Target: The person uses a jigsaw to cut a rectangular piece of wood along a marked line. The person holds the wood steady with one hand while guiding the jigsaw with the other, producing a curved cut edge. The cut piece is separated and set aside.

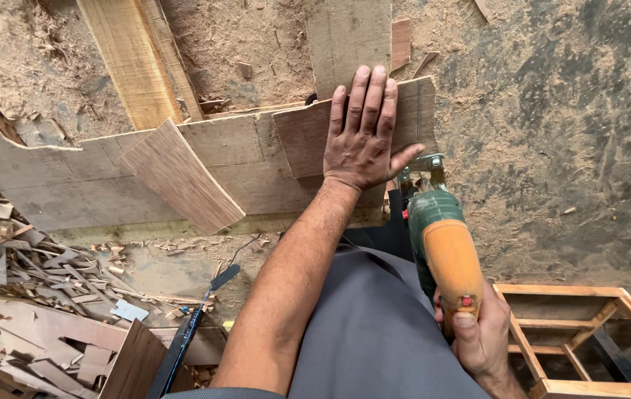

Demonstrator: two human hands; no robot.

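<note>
Plywood piece (308,137) lies in the upper middle of the frame, flat on a larger board (93,174) that runs to the left edge. Left hand (363,140) presses down on the piece, palm flat, fingers spread and pointing to the top of the frame; it grips nothing, only bears on the wood. Thumb reaches right toward the saw's metal foot. Jigsaw (445,251), green body with orange handle, stands just right of the left wrist, its front end at the right edge of the piece; blade is not visible. Right hand (482,340) is wrapped closed around the rear of the orange handle, thumb on top just below a small red button.

Second veneer offcut (182,177) lies tilted across the board, left of the hand. Raw plank (134,59) lies on the ground beyond it, upper left. Sawdust covers the ground (552,111) across the top and right. Scrap pile (27,251) of chips and strips fills the lower left. Wooden frame (589,340), open, sits in the lower right corner, beside the right hand. Grey trousers (374,325) fill the lower middle.
</note>
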